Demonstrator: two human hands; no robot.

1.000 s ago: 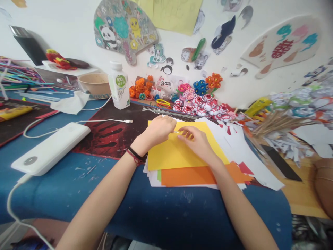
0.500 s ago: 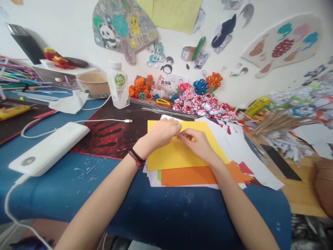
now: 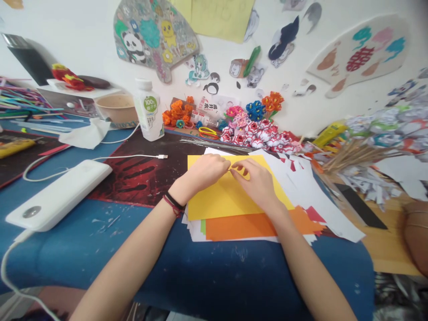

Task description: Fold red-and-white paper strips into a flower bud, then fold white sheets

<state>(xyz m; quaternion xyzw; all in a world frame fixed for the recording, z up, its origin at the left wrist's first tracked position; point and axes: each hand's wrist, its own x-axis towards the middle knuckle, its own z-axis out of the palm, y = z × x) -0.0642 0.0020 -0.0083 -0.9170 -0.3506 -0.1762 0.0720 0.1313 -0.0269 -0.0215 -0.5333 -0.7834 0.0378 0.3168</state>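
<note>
Yellow paper (image 3: 217, 203): lying flat beneath the fingers of both hands, with orange paper (image 3: 240, 227) below it, showing nearer than the fingers. Left hand (image 3: 210, 170): curled inward, fingertips mostly hidden, so impossible to tell their spread or hold. Right hand (image 3: 256, 180): bent just beside the left, thumb and forefinger almost together; between the fingertips, any held piece too small to tell. Right of the fingers, white paper (image 3: 307, 196); beyond them, red-and-white flowers (image 3: 257, 133); to their left, dark mat (image 3: 133, 176) on blue bench (image 3: 200, 267).
</note>
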